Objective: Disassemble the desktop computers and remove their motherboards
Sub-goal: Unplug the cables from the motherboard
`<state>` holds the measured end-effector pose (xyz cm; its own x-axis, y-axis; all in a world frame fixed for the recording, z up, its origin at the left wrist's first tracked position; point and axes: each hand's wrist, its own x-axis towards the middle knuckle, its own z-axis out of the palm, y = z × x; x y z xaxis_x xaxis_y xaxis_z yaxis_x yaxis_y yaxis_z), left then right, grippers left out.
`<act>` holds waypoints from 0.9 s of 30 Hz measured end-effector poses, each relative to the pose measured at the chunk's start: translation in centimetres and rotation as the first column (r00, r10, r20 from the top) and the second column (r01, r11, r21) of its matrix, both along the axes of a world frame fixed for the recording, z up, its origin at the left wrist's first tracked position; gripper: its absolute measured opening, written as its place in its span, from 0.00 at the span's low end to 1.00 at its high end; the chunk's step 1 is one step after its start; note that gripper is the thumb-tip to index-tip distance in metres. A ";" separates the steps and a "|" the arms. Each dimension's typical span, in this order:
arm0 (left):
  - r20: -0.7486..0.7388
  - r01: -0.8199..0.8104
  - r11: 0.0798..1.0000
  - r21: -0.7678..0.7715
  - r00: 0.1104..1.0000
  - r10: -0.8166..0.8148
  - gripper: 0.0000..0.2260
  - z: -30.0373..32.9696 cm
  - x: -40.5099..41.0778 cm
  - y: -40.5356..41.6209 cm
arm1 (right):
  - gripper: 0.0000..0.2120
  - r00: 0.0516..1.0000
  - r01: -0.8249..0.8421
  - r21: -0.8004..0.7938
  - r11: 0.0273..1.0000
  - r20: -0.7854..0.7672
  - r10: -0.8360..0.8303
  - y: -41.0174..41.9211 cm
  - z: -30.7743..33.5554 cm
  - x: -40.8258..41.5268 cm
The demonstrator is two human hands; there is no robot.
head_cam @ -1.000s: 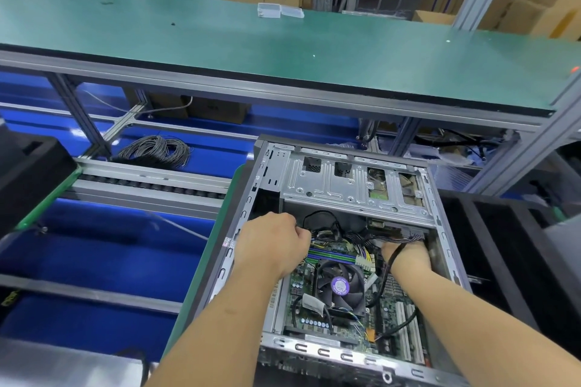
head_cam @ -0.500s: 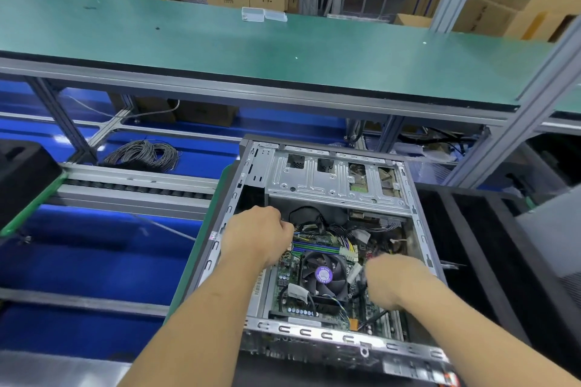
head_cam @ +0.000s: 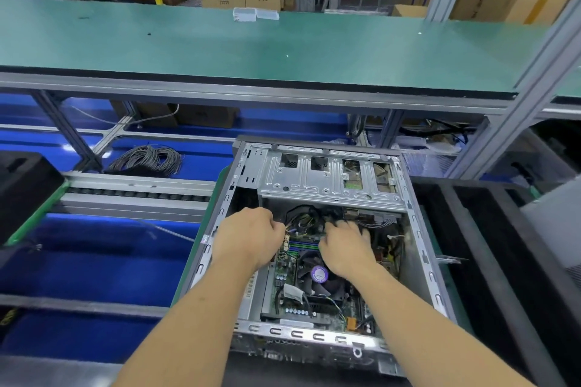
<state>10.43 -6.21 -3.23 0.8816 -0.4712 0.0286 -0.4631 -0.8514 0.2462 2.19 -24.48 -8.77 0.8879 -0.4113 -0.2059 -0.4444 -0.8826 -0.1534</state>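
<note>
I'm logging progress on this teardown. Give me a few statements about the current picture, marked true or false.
1. Both hands are inside the open computer case. True.
2. The motherboard has been lifted out of the case. False: it sits in the case.
3. The left hand is curled by the cables. True.
4. The right hand rests on the green bench top. False: it reaches among the cables above the CPU fan.
5. A wire coil lies left of the case. True.

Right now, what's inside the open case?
In the case: motherboard, fan, cables. Left hand and right hand cover the upper board.
</note>
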 end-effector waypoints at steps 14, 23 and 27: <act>-0.009 -0.005 1.000 -0.017 1.000 0.005 0.14 0.2 -0.2 0.1 | 0.15 0.998 0.000 0.229 0.973 0.064 -0.015 0.7 0.4 2.3; -0.007 0.000 1.000 -0.014 1.000 0.000 0.13 0.4 -0.2 0.1 | 0.09 0.594 0.232 0.969 -0.084 -0.209 -0.777 3.2 2.8 4.3; -0.014 0.008 1.000 -0.021 1.000 -0.008 0.13 0.5 -0.2 0.2 | 0.10 0.501 0.181 0.968 -0.171 -0.241 -0.831 5.2 2.3 5.3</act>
<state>10.19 -6.02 -2.75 0.8783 -0.4775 0.0263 -0.4661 -0.8423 0.2706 7.45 -19.26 -6.51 0.5448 -0.5585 -0.6255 -0.2531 0.6016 -0.7576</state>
